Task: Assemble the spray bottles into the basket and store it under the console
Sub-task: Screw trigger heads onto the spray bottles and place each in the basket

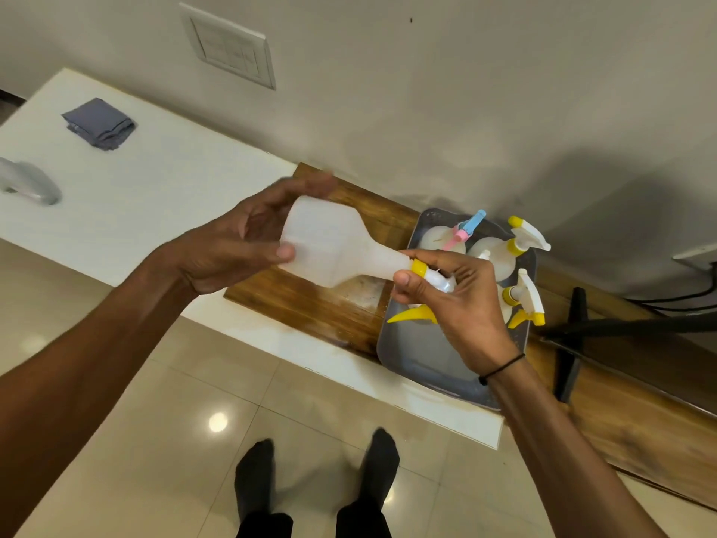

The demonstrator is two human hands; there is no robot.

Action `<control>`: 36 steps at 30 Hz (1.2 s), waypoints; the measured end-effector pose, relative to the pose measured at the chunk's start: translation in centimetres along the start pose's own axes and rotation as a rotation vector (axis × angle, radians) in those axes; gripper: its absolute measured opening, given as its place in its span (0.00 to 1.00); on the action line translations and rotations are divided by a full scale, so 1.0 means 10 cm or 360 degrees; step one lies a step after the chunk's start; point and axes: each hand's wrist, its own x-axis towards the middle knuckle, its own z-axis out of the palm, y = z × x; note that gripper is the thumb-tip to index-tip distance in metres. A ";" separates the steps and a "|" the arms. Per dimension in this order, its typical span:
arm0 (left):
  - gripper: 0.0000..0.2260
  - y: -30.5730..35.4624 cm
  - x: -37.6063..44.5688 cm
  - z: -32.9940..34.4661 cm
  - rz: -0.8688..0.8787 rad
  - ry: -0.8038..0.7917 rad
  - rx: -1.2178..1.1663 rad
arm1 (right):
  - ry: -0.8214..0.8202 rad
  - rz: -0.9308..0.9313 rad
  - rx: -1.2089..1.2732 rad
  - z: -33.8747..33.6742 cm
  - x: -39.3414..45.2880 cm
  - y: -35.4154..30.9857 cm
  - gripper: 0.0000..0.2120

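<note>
Forearms reach forward from both sides, meeting above the wooden console [310,304] edge. With my left hand [229,250] I grip the base of the white bottle [333,246], held sideways, thumb and fingers curled round it, while my right hand [454,300] pinches its yellow-collared spray head [430,275]. Beneath sits the grey basket [426,366] holding three assembled bottles, beside a white counter [135,196] against a cream wall.

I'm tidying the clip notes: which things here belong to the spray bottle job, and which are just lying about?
Job:
white bottle in left hand
yellow sprayer head in right hand
grey basket with three assembled bottles

Lying about:
folded grey cloth
grey object at the left edge
</note>
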 end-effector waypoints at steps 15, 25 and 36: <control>0.28 -0.14 0.09 0.25 -0.0104 0.0405 0.0413 | -0.0115 0.0153 -0.0014 -0.07 0.01 0.10 0.17; 0.31 -0.38 -0.09 0.24 0.0249 0.0168 -0.0115 | -0.0268 0.0349 0.0349 -0.03 0.01 0.06 0.21; 0.34 -0.13 0.02 0.23 0.0195 -0.0027 0.0130 | -0.0110 0.0291 0.0383 0.05 -0.16 0.07 0.16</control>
